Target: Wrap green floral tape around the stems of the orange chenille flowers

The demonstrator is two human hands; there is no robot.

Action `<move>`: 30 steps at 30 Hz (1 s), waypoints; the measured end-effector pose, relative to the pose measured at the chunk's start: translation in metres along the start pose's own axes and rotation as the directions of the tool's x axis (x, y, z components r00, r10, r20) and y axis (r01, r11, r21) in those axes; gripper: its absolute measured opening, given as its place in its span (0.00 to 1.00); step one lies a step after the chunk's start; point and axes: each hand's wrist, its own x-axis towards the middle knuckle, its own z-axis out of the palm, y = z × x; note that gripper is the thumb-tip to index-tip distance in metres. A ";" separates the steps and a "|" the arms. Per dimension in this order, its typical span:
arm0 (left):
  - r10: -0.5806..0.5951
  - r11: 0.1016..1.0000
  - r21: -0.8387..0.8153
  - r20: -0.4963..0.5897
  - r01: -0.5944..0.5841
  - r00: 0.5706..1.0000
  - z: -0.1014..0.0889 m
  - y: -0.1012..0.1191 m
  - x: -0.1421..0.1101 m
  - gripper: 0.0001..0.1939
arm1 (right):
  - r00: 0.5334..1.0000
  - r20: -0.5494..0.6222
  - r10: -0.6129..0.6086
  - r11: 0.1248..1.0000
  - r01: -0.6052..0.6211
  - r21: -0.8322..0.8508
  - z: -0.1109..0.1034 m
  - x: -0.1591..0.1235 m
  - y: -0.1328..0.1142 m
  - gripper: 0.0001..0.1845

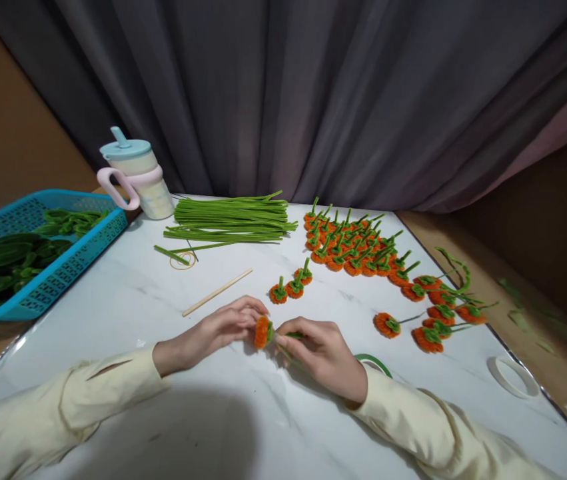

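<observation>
Between my hands is a fuzzy orange pipe-cleaner persimmon [262,333] with a green leafy cap, turned on its side. My right hand [326,353] pinches its green stem close to the cap with thumb and forefinger. The curved fingers of my left hand [218,331] rest around the orange side; the thumb's exact contact is hard to see. Just beyond my hands, a small group of similar persimmons [294,288] stands with stems upright. A thin wooden stick [217,292] lies past my left hand. Part of a green tape roll [376,363] shows behind my right wrist.
Many finished-looking persimmons [353,250] fill the back right, with several longer-stemmed ones [428,339] nearer. Green pipe cleaners [230,217] lie at the back beside a tumbler [156,200]. A blue basket [63,273] holds green leaves at left; a white tape roll [513,378] sits right.
</observation>
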 end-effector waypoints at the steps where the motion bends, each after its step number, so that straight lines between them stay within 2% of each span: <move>1: 0.074 0.986 0.148 -0.004 -0.072 0.997 -0.002 0.004 -0.001 0.13 | 0.995 0.025 0.101 0.988 -0.103 0.114 0.000 0.002 -0.001 0.10; 2: 0.144 0.940 0.308 0.031 -0.147 0.989 -0.003 0.008 -0.001 0.14 | 0.982 0.062 0.180 0.956 -0.190 0.223 0.000 0.003 -0.002 0.11; 4: 0.240 0.762 0.577 0.169 -0.293 0.956 -0.003 0.017 -0.003 0.15 | 0.951 0.129 0.282 0.868 -0.310 0.389 0.000 0.006 -0.002 0.14; 6: 0.244 0.569 0.732 0.286 -0.376 0.927 0.001 0.023 -0.005 0.14 | 0.928 0.175 0.328 0.798 -0.371 0.475 0.000 0.007 -0.001 0.16; 8: 0.230 0.407 0.813 0.351 -0.417 0.908 0.005 0.028 -0.006 0.13 | 0.913 0.209 0.351 0.751 -0.407 0.520 0.000 0.008 -0.001 0.17; 11: 0.280 0.184 0.883 0.374 -0.431 0.884 0.012 0.028 -0.007 0.14 | 0.898 0.238 0.370 0.702 -0.438 0.562 -0.002 0.009 -0.002 0.17; 13: 0.344 0.100 0.911 0.347 -0.401 0.873 0.016 0.024 -0.008 0.12 | 0.899 0.237 0.368 0.693 -0.435 0.574 -0.004 0.009 -0.002 0.16; 14: 0.366 0.099 0.920 0.322 -0.380 0.873 0.017 0.021 -0.008 0.09 | 0.902 0.232 0.365 0.698 -0.430 0.573 -0.005 0.010 -0.003 0.16; 16: 0.387 0.157 0.925 0.264 -0.346 0.883 0.020 0.014 -0.008 0.06 | 0.906 0.224 0.358 0.710 -0.420 0.564 -0.005 0.010 -0.004 0.15; 18: 0.397 0.223 0.922 0.210 -0.315 0.893 0.023 0.008 -0.009 0.05 | 0.908 0.226 0.353 0.713 -0.418 0.564 -0.005 0.010 -0.005 0.15; 20: 0.426 0.252 0.919 0.176 -0.304 0.887 0.025 0.004 -0.009 0.05 | 0.906 0.237 0.350 0.705 -0.421 0.571 -0.005 0.010 -0.006 0.15; 30: 0.535 0.215 0.929 0.147 -0.302 0.832 0.030 -0.002 -0.007 0.07 | 0.901 0.242 0.359 0.700 -0.432 0.569 -0.002 0.009 -0.002 0.15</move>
